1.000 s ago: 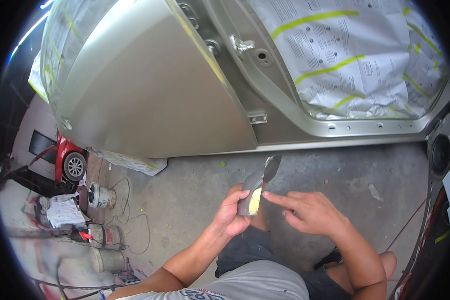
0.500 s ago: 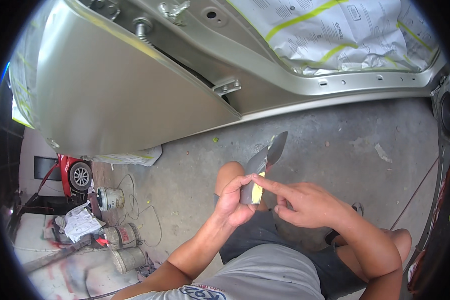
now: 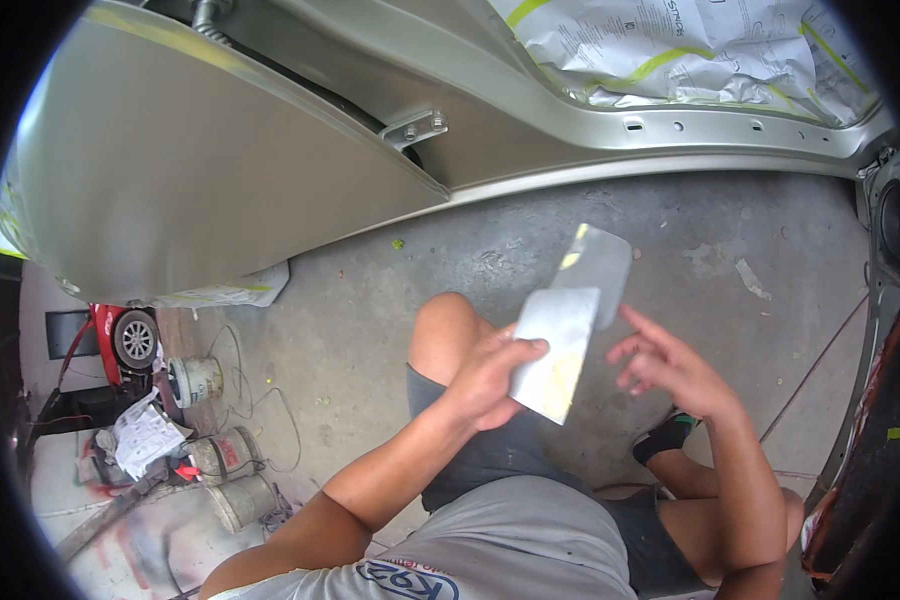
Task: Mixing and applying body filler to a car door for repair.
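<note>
My left hand (image 3: 490, 380) is closed on a thin, flat, shiny putty spreader (image 3: 548, 335), its thumb lying across the face. Yellow putty is smeared over the spreader's lower corner. A second flat grey sheet (image 3: 610, 262), also marked with yellow, overlaps behind its far end; what holds that sheet is hidden. To the right, my right hand (image 3: 675, 372) has its index finger stretched out, the tip close to the grey sheet's lower edge. The other fingers are half curled and slightly blurred, with nothing visible in them.
A silver-beige car body panel (image 3: 220, 170) spans the far side, beside masking paper (image 3: 670, 60) with yellow-green tape. Buckets (image 3: 228, 455) and cables stand on the left of the concrete floor (image 3: 370, 290). A red car (image 3: 105, 340) is farther left.
The spreader has turned from nearly edge-on to showing its broad face. My right hand has moved right, its finger leaving the spot by my left thumb. The view has shifted slightly.
</note>
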The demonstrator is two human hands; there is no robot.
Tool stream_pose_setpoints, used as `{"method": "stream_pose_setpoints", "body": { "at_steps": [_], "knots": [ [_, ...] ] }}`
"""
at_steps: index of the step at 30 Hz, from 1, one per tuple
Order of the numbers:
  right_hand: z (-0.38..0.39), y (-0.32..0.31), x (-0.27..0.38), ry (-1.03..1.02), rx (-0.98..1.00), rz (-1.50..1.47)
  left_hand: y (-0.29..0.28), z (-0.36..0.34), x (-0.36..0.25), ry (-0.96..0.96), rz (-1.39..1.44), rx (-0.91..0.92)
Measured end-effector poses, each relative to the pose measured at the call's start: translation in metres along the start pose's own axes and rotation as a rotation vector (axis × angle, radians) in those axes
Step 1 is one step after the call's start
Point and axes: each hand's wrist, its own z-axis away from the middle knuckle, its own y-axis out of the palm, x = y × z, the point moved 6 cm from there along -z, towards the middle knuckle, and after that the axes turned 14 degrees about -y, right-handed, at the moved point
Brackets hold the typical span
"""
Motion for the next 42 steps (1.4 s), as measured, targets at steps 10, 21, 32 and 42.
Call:
{"method": "stream_pose_setpoints", "body": {
  "at_steps": [10, 21, 32, 42],
  "knots": [
    [-0.004, -0.015, -0.002, -0.231, -0.511, -0.66, 0.022, -0.044, 0.029, -0.028, -0.585, 0.243],
    [0.017, -0.058, 0.031, -0.641, -0.539, -0.848, -0.013, -0.06, 0.018, -0.06, -0.05, 0.136],
    [0.046, -0.058, 0.062, -0.674, -0.245, -0.895, -0.008, -0.05, -0.007, 0.062, -0.02, 0.009],
    [0.014, -0.067, 0.111, -0.522, -0.115, 0.353, 0.054, -0.042, -0.024, 0.436, -0.011, -0.338]
  ]
}}
